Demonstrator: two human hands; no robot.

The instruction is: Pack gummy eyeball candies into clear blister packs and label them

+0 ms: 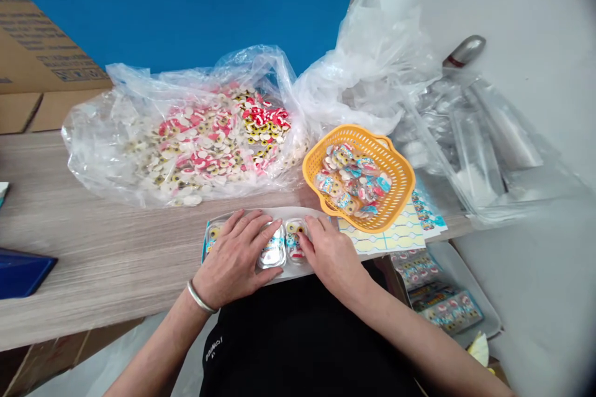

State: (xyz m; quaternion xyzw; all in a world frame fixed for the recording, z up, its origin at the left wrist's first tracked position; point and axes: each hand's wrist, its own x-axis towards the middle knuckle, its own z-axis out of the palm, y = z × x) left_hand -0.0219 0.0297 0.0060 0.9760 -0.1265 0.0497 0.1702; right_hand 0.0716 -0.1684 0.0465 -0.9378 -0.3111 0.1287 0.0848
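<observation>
The left hand lies flat and spread over the left part of a pale card, thumb stretched along its near side. The right hand is curled in, thumb and fingertips at the right-hand clear pack; whether it pinches or only presses cannot be told. To work well here, the left hand should probably bear evenly on the card without crushing the clear domes, while the right thumb presses at the rim rather than the crown. Seating each pack square beside its neighbour would likely avoid tilting.

The card lies along the near edge of the desk, under the left hand. The right-hand pack sits between the two hands, touched by the right; another clear pack is just beside it, partly beneath the left fingers. The orange basket stands beyond the right hand, nearer the desk's right end.
</observation>
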